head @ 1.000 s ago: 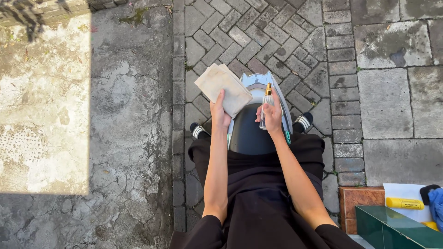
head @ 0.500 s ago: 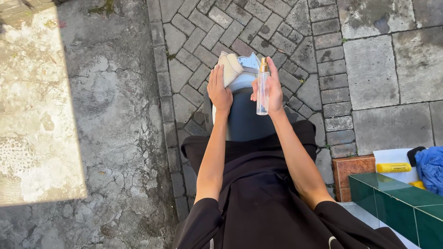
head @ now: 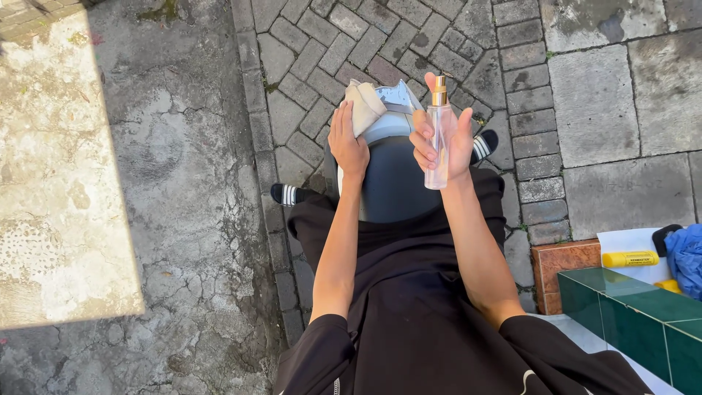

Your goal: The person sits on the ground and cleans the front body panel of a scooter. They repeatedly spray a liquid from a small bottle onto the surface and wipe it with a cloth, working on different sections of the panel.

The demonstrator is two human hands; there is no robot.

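Your right hand [head: 442, 143] wraps its fingers [head: 424, 150] around a clear spray bottle [head: 439, 139] with a gold nozzle, now raised higher than half a second ago. Your left hand [head: 348, 145] pins a bunched beige cloth [head: 363, 106], no longer spread flat, against the helmet [head: 391, 175] on your lap. The helmet's lower half hides behind your arms; the yellow tool [head: 630, 258] on the green bench [head: 621, 311] is partly cut off.

Hard daylight falls on the concrete [head: 58, 183] at left as 1 glaring, washed-out patch; everything else sits in even shade, sharp, with slight bending at the edges.
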